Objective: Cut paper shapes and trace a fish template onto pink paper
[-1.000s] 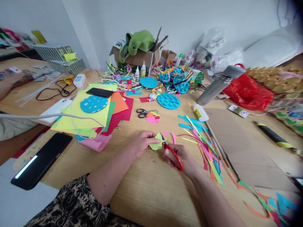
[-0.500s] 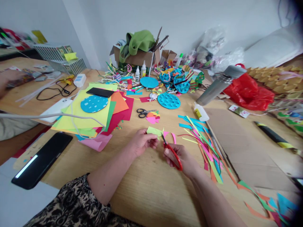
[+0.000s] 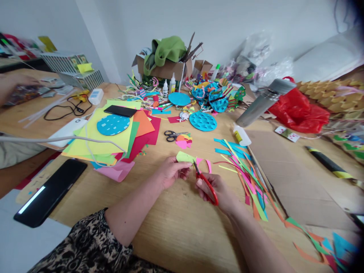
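Between the thumb and fingers of my left hand (image 3: 173, 172) is a small piece of light green paper (image 3: 184, 156). My right hand (image 3: 212, 187) grips red-handled scissors (image 3: 209, 188), whose dark blades meet the paper's right edge. Pink paper scraps (image 3: 209, 166) lie just behind the blades. Farther back rest black-handled scissors (image 3: 170, 135), beside a little pile of pink, orange and yellow paper cutouts (image 3: 183, 143). To the right of my right hand, coloured paper strips (image 3: 250, 178) are heaped loosely.
Coloured paper sheets (image 3: 82, 142) with a black phone (image 3: 119, 110) lie on the left, crossed by a white cable (image 3: 57, 139). A steel flask (image 3: 260, 102), glue bottle (image 3: 241, 135) and cardboard sheet (image 3: 292, 182) are on the right. Another person's hand (image 3: 17, 85) is far left.
The light green paper has tilted slightly, and its sliver by the blades no longer sticks up. The scissors shifted a little left. The other person's hand at far left moved right.
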Tool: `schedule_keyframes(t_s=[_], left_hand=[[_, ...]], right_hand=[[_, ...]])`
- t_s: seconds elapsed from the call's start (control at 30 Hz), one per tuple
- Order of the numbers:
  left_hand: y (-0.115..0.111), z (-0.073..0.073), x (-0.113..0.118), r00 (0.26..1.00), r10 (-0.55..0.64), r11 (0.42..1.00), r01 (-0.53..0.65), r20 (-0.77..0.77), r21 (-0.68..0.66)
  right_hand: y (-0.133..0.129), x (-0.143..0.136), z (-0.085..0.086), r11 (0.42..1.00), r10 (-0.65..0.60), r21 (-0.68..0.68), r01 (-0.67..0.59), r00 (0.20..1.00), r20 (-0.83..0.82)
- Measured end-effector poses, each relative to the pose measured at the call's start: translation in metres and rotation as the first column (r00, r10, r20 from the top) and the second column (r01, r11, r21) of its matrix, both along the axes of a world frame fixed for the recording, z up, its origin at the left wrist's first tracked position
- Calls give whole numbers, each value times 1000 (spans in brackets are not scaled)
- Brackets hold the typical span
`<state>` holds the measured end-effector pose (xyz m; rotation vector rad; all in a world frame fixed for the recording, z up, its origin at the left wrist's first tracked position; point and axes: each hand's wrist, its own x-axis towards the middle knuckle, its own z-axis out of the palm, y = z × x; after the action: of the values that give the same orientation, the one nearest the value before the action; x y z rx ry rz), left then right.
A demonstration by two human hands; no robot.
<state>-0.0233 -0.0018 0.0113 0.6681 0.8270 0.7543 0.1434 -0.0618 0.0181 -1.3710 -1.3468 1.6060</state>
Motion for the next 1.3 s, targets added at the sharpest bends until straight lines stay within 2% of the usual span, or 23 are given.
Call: schedule_keyframes(t_s=[0.17, 0.5, 0.83, 1.03, 1.3], left_hand=[[-1, 1, 0, 1000, 8, 1000, -8, -10, 9], [-1, 0, 0, 999, 5, 1000, -3, -52, 29], [1, -1, -1, 1000, 13, 999, -13, -19, 45], [-1, 0, -1, 999, -39, 999, 40, -18, 30], [-1, 0, 0, 1000, -17, 999, 17, -8, 46]], right_hand=[[0, 0, -4, 1000, 18, 15, -18, 1000, -5], [0, 2, -1, 998, 60, 31, -60, 998, 3], [0, 1, -2, 999, 47, -5, -47, 999, -21], [0, 2, -1, 999, 31, -11, -31, 999, -12], [0, 1, 2, 999, 37, -16, -38, 999, -21]])
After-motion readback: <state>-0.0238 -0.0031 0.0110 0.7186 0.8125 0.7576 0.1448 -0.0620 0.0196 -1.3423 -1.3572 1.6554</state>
